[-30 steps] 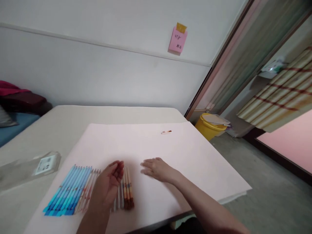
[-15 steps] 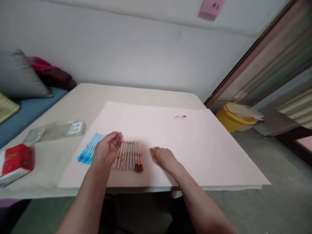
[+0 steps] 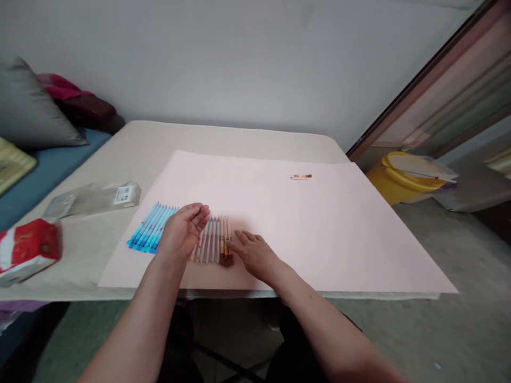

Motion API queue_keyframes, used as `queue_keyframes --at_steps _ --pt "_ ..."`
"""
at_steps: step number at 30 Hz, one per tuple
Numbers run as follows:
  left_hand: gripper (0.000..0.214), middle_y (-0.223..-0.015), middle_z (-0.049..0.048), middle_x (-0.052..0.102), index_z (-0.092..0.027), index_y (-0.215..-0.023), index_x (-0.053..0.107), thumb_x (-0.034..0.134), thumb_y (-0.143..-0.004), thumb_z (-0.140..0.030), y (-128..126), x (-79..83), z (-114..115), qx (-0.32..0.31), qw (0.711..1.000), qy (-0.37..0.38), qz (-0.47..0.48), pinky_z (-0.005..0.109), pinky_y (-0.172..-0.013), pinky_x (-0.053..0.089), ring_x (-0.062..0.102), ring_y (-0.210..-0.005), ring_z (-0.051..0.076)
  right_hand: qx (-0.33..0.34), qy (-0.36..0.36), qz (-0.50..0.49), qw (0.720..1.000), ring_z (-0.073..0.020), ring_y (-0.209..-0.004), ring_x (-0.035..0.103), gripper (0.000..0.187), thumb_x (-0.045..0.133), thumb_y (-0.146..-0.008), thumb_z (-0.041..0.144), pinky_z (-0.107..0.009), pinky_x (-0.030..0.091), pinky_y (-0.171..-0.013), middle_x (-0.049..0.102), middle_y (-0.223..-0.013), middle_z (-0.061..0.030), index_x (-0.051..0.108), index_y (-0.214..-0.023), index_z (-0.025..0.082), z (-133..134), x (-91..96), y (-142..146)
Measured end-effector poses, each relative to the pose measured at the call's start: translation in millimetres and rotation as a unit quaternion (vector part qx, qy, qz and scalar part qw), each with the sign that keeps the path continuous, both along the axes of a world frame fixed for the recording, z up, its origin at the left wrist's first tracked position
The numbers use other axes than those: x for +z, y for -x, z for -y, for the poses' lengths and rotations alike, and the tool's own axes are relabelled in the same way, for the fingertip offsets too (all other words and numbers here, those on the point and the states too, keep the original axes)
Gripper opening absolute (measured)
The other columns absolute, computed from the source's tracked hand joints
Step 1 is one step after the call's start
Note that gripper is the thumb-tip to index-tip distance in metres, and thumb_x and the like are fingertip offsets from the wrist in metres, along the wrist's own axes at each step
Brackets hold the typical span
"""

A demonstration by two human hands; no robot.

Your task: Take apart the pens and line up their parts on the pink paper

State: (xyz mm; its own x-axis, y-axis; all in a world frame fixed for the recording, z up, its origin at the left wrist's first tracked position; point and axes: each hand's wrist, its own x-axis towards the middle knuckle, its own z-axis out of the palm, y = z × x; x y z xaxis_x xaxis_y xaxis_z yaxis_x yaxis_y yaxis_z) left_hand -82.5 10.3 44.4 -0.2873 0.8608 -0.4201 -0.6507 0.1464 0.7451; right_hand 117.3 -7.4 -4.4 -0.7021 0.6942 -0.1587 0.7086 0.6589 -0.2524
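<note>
Much of the arranging looked done: slim pens or pencils lay side by side in one close row, sorted roughly by colour, along the near left part of a pink sheet (image 3: 339, 229) spread on the pale surface (image 3: 215, 139). What seemed left was squaring the row's right end, and perhaps dealing with a small cream-and-brown pen-like piece (image 3: 302, 176) that lay well apart near the sheet's far edge. Whether that piece belonged with the others could not be told.

The left hand (image 3: 186, 227) was loosely cupped above or against the middle of the row, palm turned inward and fingers slightly curled, with nothing visible in its grasp; it hid several pens, and contact could not be made out. The right hand (image 3: 255, 254) was loosely spread, apparently gripping nothing, its thumb at or just beside the row's right end.

At the left of the row, the blue pens (image 3: 150, 229) ran slightly aslant, pale toward their points and deeper blue at the near ends. Right of the left hand came greyish, translucent-looking pens (image 3: 209, 240), then a few orange-tan pens (image 3: 224, 232) with dark brown near ends. Their points all faced away from the person, and both ends lined up fairly evenly.
</note>
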Motion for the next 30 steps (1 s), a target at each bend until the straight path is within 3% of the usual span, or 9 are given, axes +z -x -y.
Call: queue_keyframes --at_steps 4,7,12,15,19,21,25,27,30 --pt "0.010 -0.079 0.0094 0.067 -0.010 -0.080 0.061 0.060 -0.071 -0.004 -1 2.1 1 0.004 1.000 0.009 0.002 0.022 -0.062 0.053 0.065 -0.073 0.014 -0.020 -0.021 0.000 1.000 -0.0264 -0.126 0.037 0.045 0.039 -0.086 0.010 -0.041 0.034 -0.094 0.039 -0.141 -0.0125 0.049 -0.128 0.023 -6 3.8 -5" --pt "0.011 -0.080 0.0098 0.067 -0.009 -0.080 0.061 0.060 -0.071 -0.004 -1 1.4 1 0.002 1.000 0.009 0.002 0.022 -0.063 0.053 0.065 -0.073 0.014 -0.077 -0.033 0.025 0.996 -0.0246 -0.110 0.052 0.031 0.039 -0.086 0.010 -0.036 0.040 -0.086 0.056 -0.121 -0.0134 0.059 -0.109 0.018 -9 7.0 -4" --pt "0.011 -0.079 0.0090 0.067 -0.010 -0.081 0.062 0.063 -0.070 -0.006 -3 -3.8 1 -0.014 1.000 0.001 -0.002 0.022 -0.064 0.052 0.065 -0.074 0.014 -0.153 0.018 0.048 0.987 -0.0254 -0.088 0.063 0.025 0.043 -0.089 0.028 -0.035 0.046 -0.070 0.064 -0.098 -0.0141 0.051 -0.108 0.015 -5 -0.2 14" --pt "0.012 -0.080 0.0088 0.067 -0.010 -0.081 0.062 0.064 -0.070 -0.008 -6 -6.4 2 -0.030 1.000 -0.001 -0.003 0.022 -0.064 0.052 0.065 -0.074 0.014 -0.188 0.037 0.058 0.980 -0.0265 -0.084 0.065 0.029 0.044 -0.086 0.021 -0.036 0.046 -0.068 0.065 -0.095 -0.0159 0.046 -0.114 0.013 -5 -4.3 22" --pt "0.012 -0.082 0.0092 0.067 -0.011 -0.082 0.062 0.064 -0.070 -0.009 -12 -6.3 5 -0.043 0.999 -0.002 -0.007 0.022 -0.063 0.051 0.065 -0.075 0.014 -0.285 0.089 -0.061 0.952 -0.0222 -0.071 0.065 0.024 0.047 -0.079 0.016 -0.033 0.045 -0.064 0.065 -0.078 -0.0087 0.049 -0.103 0.017 -17 0.3 17" --pt "0.013 -0.082 0.0091 0.067 -0.011 -0.082 0.061 0.064 -0.069 -0.008 -18 -6.6 7 -0.043 0.999 0.005 -0.009 0.022 -0.064 0.051 0.065 -0.075 0.014 -0.320 0.175 -0.227 0.903 -0.0167 -0.056 0.060 0.018 0.047 -0.075 0.016 -0.029 0.043 -0.056 0.061 -0.065 -0.0009 0.050 -0.093 0.019 -23 5.7 11" --pt "0.011 -0.080 0.0090 0.066 -0.011 -0.081 0.060 0.063 -0.070 -0.010 -31 -11.3 8 -0.052 0.997 0.046 0.015 0.026 -0.065 0.052 0.065 -0.074 0.016 -0.294 0.369 -0.503 0.724 -0.0109 -0.043 0.050 0.015 0.053 -0.069 0.019 -0.022 0.036 -0.043 0.054 -0.056 0.0048 0.050 -0.083 0.020 -24 16.7 4" --pt "0.007 -0.082 0.0107 0.066 -0.011 -0.080 0.060 0.061 -0.073 -0.013 -36 -14.4 8 -0.086 0.994 0.051 0.041 0.028 -0.068 0.053 0.065 -0.076 0.017 -0.275 0.429 -0.533 0.676 -0.0101 -0.044 0.049 0.016 0.056 -0.067 0.018 -0.021 0.033 -0.042 0.056 -0.057 0.0038 0.052 -0.082 0.018 -19 20.2 3" --pt "0.010 -0.086 0.0137 0.067 -0.009 -0.084 0.062 0.060 -0.075 -0.012 -38 -16.4 8 -0.110 0.992 0.026 0.052 0.031 -0.074 0.053 0.065 -0.083 0.020 -0.268 0.493 -0.535 0.632 -0.0096 -0.044 0.050 0.016 0.059 -0.067 0.019 -0.020 0.031 -0.042 0.059 -0.059 0.0019 0.054 -0.083 0.017 -13 22.1 4"
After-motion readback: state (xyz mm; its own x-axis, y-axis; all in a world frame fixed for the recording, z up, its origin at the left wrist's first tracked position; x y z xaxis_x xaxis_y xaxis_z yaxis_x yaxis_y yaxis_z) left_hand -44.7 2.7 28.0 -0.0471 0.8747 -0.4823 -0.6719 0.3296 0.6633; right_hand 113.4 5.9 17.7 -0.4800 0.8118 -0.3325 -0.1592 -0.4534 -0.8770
